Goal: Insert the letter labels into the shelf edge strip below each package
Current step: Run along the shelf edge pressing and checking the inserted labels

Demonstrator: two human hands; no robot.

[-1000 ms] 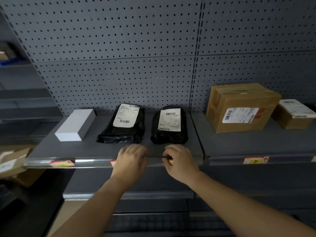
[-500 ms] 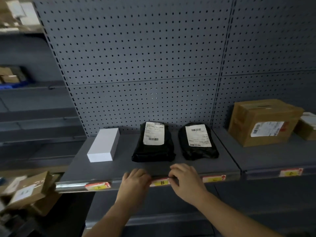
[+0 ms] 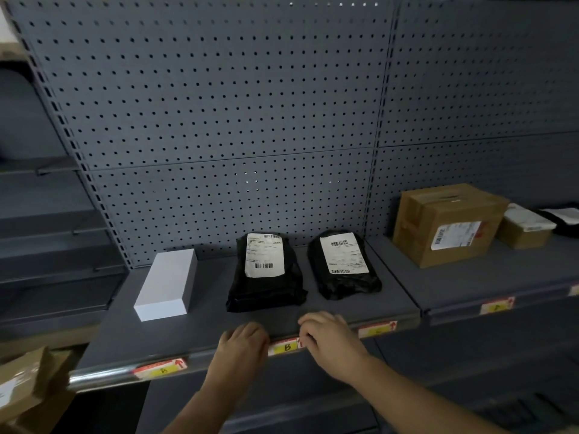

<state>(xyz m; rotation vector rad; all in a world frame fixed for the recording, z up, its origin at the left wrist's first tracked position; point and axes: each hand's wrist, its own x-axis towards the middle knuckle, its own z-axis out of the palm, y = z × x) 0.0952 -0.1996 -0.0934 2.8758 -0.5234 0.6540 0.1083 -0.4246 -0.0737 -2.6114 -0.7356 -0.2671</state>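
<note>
On the grey shelf (image 3: 200, 327) lie a white box (image 3: 166, 285) and two black bags with white shipping stickers, the left bag (image 3: 264, 272) and the right bag (image 3: 343, 264). A yellow-and-red label marked B (image 3: 285, 347) sits in the shelf edge strip (image 3: 103, 375) below the left bag. My left hand (image 3: 241, 346) rests fingers-curled at the label's left end. My right hand (image 3: 329, 338) pinches its right end. A label marked A (image 3: 161, 368) sits below the white box, and another label (image 3: 377, 328) below the right bag.
The neighbouring shelf to the right holds a large cardboard box (image 3: 446, 225), a smaller box (image 3: 526, 227) and a dark package (image 3: 564, 217), with a label (image 3: 496, 306) in its strip. Cardboard parcels (image 3: 25, 383) lie at lower left. Perforated back panels rise behind.
My head has tilted up and pulled back, so the shelf sits lower in view. Both hands slid apart along the strip, uncovering the B label between them.
</note>
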